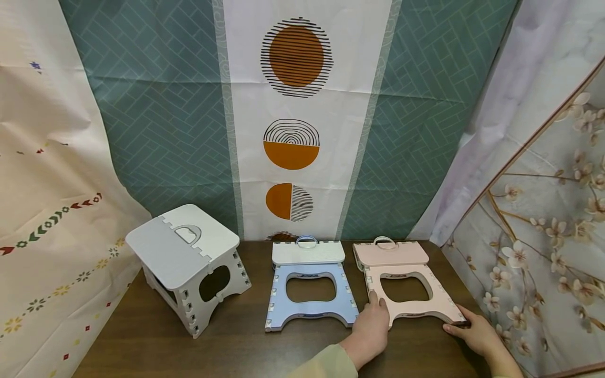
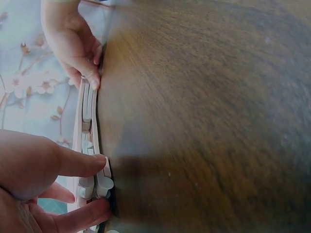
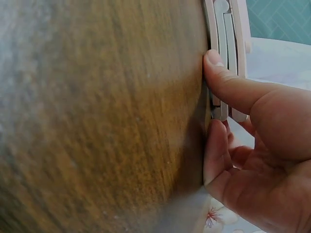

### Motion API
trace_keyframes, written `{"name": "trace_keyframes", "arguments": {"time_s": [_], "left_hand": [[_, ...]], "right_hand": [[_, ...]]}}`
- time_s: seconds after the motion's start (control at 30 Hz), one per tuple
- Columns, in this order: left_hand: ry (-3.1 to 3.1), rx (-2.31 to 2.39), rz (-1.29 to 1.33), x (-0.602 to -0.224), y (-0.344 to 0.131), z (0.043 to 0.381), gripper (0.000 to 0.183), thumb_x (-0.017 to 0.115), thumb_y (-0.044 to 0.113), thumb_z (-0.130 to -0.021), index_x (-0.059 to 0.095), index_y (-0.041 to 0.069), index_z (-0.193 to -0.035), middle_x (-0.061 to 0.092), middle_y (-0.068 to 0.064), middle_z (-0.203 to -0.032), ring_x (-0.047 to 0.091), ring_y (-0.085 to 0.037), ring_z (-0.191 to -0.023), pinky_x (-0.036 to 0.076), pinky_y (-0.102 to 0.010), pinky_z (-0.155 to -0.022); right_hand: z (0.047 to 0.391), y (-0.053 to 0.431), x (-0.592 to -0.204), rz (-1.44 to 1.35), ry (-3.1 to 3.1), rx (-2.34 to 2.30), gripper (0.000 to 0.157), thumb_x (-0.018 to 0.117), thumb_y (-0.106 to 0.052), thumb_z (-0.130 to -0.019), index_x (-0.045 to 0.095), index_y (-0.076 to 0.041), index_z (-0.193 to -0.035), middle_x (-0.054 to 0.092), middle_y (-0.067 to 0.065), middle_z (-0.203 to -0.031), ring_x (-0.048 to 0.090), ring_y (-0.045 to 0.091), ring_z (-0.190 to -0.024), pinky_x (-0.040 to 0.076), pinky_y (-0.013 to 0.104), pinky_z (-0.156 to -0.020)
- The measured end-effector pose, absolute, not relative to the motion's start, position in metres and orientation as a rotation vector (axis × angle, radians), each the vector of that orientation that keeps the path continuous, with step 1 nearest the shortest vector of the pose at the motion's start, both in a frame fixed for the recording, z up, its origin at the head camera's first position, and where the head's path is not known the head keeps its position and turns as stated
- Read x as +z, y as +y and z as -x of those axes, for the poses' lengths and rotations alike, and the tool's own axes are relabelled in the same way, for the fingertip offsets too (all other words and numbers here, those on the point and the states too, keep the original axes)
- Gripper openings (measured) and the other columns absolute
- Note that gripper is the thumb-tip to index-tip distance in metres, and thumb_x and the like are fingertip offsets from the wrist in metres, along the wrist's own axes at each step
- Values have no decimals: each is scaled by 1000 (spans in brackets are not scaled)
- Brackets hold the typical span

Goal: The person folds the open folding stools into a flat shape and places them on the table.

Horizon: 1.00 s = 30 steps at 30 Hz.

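A pink folding stool (image 1: 392, 256) lies folded flat on the table at the right, its loop handle at the far end. My left hand (image 1: 371, 331) holds its near left corner, index finger along the top. In the left wrist view the thumb and a fingertip of that hand (image 2: 43, 167) sit at the stool's layered edge (image 2: 88, 114). At the near right corner my right hand (image 1: 477, 333) grips the stool. The right wrist view shows its thumb (image 3: 228, 80) against the edge, with the other fingers curled around the corner.
Left of the pink stool lies a blue and white folding stool (image 1: 309, 310), also folded flat. A grey and white stool (image 1: 177, 257) stands unfolded farther left on the brown wooden table (image 1: 227, 352). Patterned cloths (image 1: 175, 105) hang behind and at both sides.
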<state>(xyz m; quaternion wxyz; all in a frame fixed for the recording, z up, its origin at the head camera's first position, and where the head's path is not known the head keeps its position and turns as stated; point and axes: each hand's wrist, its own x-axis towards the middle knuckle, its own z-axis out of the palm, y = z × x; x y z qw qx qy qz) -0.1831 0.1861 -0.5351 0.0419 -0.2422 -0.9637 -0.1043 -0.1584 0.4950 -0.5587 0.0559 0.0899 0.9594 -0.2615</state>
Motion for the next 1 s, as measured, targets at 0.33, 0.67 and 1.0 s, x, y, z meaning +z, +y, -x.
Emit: {"name": "trace_keyframes", "arguments": {"time_s": [0.33,0.67,1.0], "left_hand": [[-3002,-433,759,-532,179,186,64,88,29,-89,63,10,-144,47,-14,-153,66,-14,-94,53,-25,-56],[-3018,-539,797,-524,173,184,67,86,36,-93,59,20,-152,42,-10,-156,65,-11,-90,48,-24,-54],[-2936,-927,966,-504,133,177,61,77,41,-100,57,25,-156,39,-5,-163,57,-2,-67,45,-21,-56]], "right_hand": [[161,491,-557,-260,2935,-745,105,82,-51,-92,34,21,-151,46,52,-139,47,70,-127,43,74,-99],[162,491,-556,-298,2917,-781,108,82,-53,-92,32,21,-152,46,51,-140,47,70,-127,44,73,-99],[149,496,-551,-336,2695,-1103,107,80,-39,-98,14,19,-159,44,46,-149,55,57,-128,50,62,-100]]}}
